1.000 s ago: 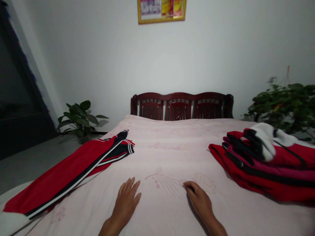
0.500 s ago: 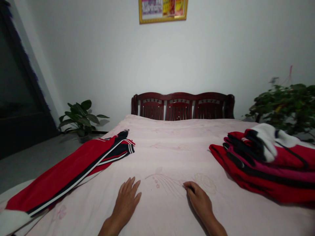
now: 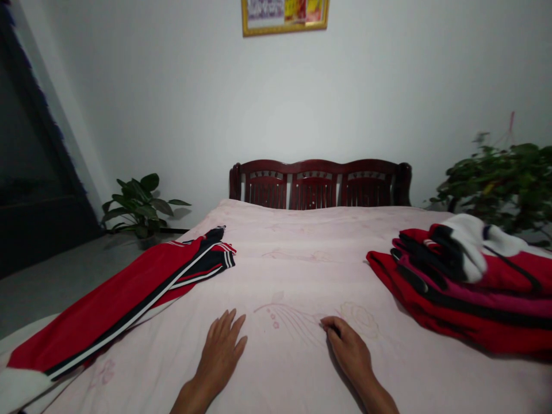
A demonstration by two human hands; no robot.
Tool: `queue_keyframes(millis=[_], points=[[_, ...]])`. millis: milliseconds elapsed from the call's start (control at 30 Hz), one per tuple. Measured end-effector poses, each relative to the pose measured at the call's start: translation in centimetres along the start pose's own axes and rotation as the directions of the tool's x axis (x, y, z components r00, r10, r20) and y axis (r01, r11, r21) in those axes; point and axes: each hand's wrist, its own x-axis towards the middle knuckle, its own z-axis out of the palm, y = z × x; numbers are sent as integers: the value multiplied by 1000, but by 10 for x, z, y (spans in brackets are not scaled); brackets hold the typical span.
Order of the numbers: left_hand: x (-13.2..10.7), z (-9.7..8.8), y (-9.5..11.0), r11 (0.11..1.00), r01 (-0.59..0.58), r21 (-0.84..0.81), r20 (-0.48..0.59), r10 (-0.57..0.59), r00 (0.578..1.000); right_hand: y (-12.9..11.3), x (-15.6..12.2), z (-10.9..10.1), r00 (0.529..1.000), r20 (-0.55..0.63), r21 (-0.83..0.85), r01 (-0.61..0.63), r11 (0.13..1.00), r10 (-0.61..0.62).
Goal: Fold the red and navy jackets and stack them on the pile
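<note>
On the pale pink bedspread (image 3: 293, 253), near the bottom of the head view at about six o'clock, both of the person's hands rest on the cloth. At roughly seven o'clock from the centre of the bed, the left hand (image 3: 222, 353) lies flat, palm down, its fingers stretched out and slightly spread, holding nothing. Just to the right of it, at about five o'clock, the right hand (image 3: 347, 348) sits with its fingers curled under toward the cloth; whether they pinch a bit of the bedspread cannot be told. Between and just beyond the two hands a faint flower print shows on the fabric. Well apart from the left hand, out at nine o'clock, red trousers (image 3: 125, 299) with dark and white side stripes lie flat, running slantwise toward the near left corner of the bed. Over at three o'clock, well apart from the right hand, a heap of clothes (image 3: 466, 287) in red, black and white lies loosely piled. At twelve o'clock stands a dark wooden headboard (image 3: 319, 184) against a white wall, with a gold-framed picture (image 3: 284, 14) high above it. One leafy plant (image 3: 138, 207) stands on the floor at ten o'clock, and a second plant (image 3: 504, 178) at two o'clock behind the heap.
</note>
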Motion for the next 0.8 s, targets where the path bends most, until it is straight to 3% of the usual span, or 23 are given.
queue_keyframes(millis=[800], points=[[-1, -2, 0, 1000, -17, 3, -8, 17, 1000, -5, -2, -2, 1000, 8, -4, 27, 1000, -27]])
